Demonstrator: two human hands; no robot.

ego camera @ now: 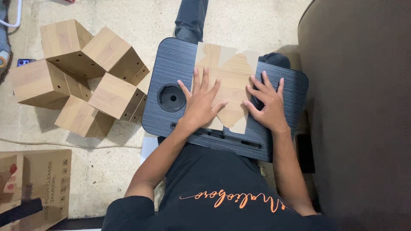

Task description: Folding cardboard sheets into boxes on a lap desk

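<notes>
Both grips, left hand [201,105] and right hand [267,105], press flat, fingers spread, on wood-grain cardboard cutout [233,72] atop ridged black lap tray [171,64].

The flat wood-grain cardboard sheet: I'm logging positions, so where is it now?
The flat sheet lies mid-frame on the dark lap tray, under the left hand and beside the right hand.

Matt wood-grain card sheet [229,81] on ribbed dark lap tray [171,64]; same wood-print card boxes [81,77]; rough concrete floor [257,21].
</notes>
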